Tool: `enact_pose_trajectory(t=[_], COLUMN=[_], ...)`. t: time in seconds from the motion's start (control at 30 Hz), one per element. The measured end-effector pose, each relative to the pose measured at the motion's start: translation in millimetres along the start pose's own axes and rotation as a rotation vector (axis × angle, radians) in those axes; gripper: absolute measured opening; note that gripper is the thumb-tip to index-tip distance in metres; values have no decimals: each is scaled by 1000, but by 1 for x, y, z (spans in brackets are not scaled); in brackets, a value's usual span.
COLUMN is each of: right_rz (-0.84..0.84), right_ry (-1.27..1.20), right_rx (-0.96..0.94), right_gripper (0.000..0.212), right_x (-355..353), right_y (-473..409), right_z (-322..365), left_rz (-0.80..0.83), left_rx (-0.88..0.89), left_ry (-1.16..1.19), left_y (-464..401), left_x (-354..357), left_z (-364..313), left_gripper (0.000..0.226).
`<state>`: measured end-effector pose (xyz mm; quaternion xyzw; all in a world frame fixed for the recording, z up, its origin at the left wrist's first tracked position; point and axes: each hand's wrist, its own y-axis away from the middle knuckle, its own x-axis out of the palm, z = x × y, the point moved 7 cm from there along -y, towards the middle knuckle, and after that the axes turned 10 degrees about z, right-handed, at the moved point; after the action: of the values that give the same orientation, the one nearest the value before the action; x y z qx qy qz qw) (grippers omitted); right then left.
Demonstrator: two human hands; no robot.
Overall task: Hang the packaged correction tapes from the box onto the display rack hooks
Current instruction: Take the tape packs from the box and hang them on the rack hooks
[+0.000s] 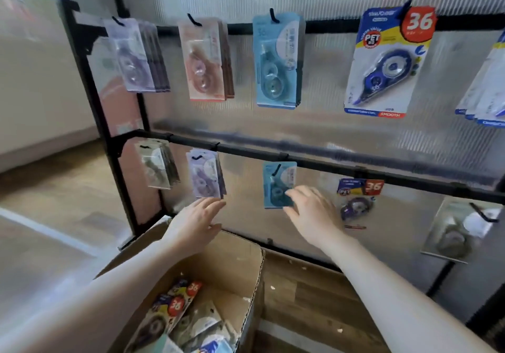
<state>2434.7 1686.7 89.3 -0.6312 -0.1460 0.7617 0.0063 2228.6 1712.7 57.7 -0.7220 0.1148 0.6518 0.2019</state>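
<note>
A black display rack (314, 161) with two bars holds packaged correction tapes on hooks. On the lower bar hangs a teal pack (278, 181); the fingers of my right hand (311, 214) reach to its lower right corner with fingers nearly straight. My left hand (198, 220) hovers open just below a purple pack (206, 175) on the same bar. A cardboard box (232, 268) stands open below my arms, with several packs (177, 309) inside, some with a red "36" badge.
The upper bar carries purple (131, 54), pink (205, 57), teal (277, 60) and large blue "36" (388, 60) packs. More packs hang at the lower left (157, 166), lower middle (356, 196) and lower right (459, 232). Wooden floor (308, 298) lies under the rack.
</note>
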Motion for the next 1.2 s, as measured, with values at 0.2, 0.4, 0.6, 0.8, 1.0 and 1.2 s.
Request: enact_pose_trajectory(t=[0.2,0.4,0.6,0.8,1.0,1.2], right_rz=[121,224,250,352,448,529], right_ry=[18,27,81,115,157,151], right_rx=[3,40,54,20,95,182], right_gripper=[40,36,37,38,36,35], right_x=[63,126,172,220,250,263], right_y=[-6,-19,-26,-28,-18,-11], right_z=[33,60,86,117,108,97], left_rz=[42,114,288,730,1039,1192], left_rx=[-40,-68,-73,19,31,70], left_ry=[33,48,47,101,160,236], left_y=[19,39,44,69,93,103], left_x=[40,83,133,210,259,281], left_z=[48,104,142,151,145,137], left_gripper=[52,51,56,41,43,43])
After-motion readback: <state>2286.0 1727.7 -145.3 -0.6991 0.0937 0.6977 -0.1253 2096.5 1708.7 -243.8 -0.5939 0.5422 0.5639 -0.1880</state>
